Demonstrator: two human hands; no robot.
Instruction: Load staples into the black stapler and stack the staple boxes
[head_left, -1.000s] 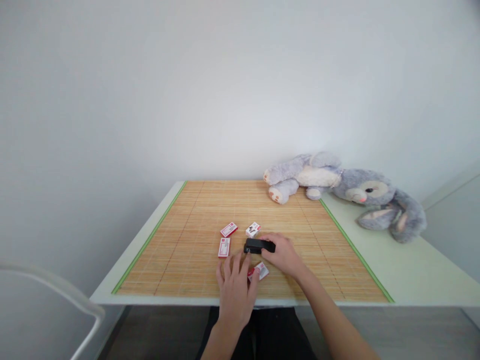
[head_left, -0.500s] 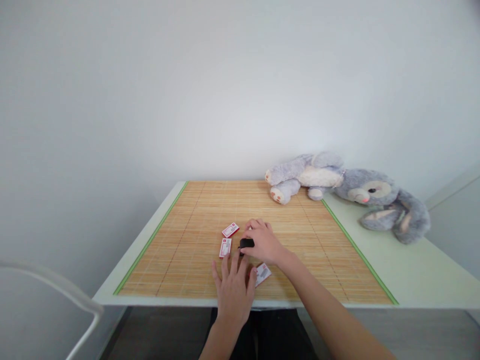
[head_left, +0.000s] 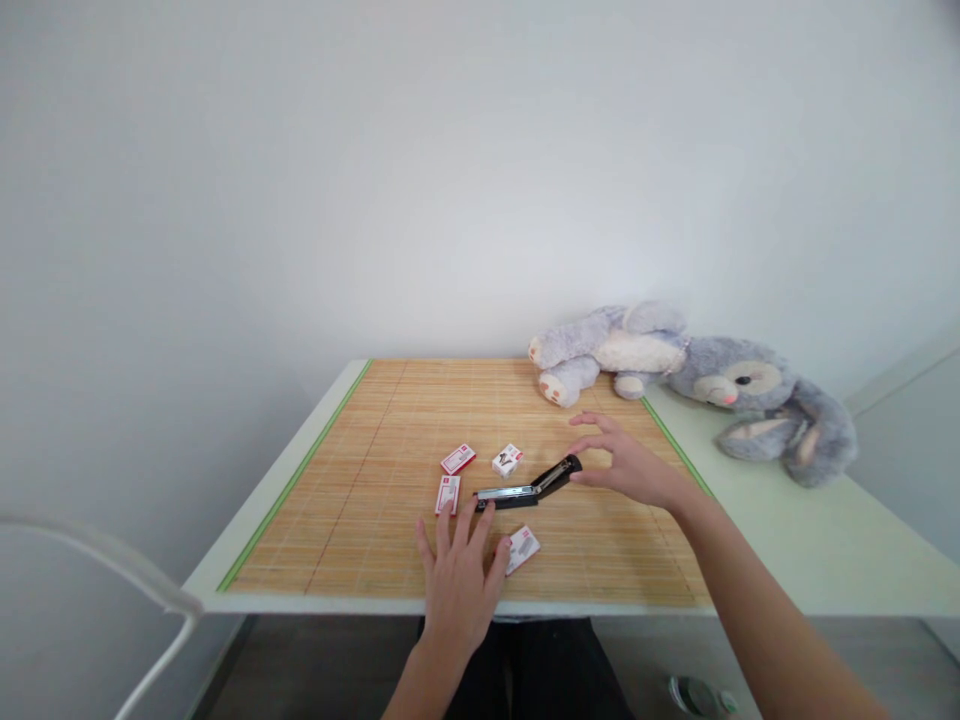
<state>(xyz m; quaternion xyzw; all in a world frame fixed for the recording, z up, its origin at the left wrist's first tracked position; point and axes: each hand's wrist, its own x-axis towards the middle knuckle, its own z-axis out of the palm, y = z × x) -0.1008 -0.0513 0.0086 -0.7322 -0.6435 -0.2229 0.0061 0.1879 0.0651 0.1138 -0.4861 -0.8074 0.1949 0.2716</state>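
Observation:
A black stapler [head_left: 508, 499] lies on the bamboo mat, its upper arm swung back to the right so the metal staple channel shows. My left hand [head_left: 459, 580] has its fingers spread, with fingertips at the near left edge of the stapler's base. My right hand [head_left: 628, 465] has the end of the raised stapler arm between thumb and forefinger; its other fingers are apart. Two red-and-white small boxes, one upper [head_left: 458, 459] and one lower [head_left: 448, 494], lie left of the stapler. A white box with a dark picture [head_left: 508, 460] sits behind it. Another small box [head_left: 523, 549] touches my left thumb area.
The bamboo mat [head_left: 352, 530] with green edging covers much of the white table [head_left: 840, 560]. A grey plush rabbit [head_left: 739, 375] lies at the back right against the wall. A white curved tube [head_left: 112, 565] rises at the left. A bottle-like object [head_left: 701, 695] is on the floor.
My right hand has moved right and swung the stapler's upper arm open. The picture box behind it has come into view. My left hand has barely moved.

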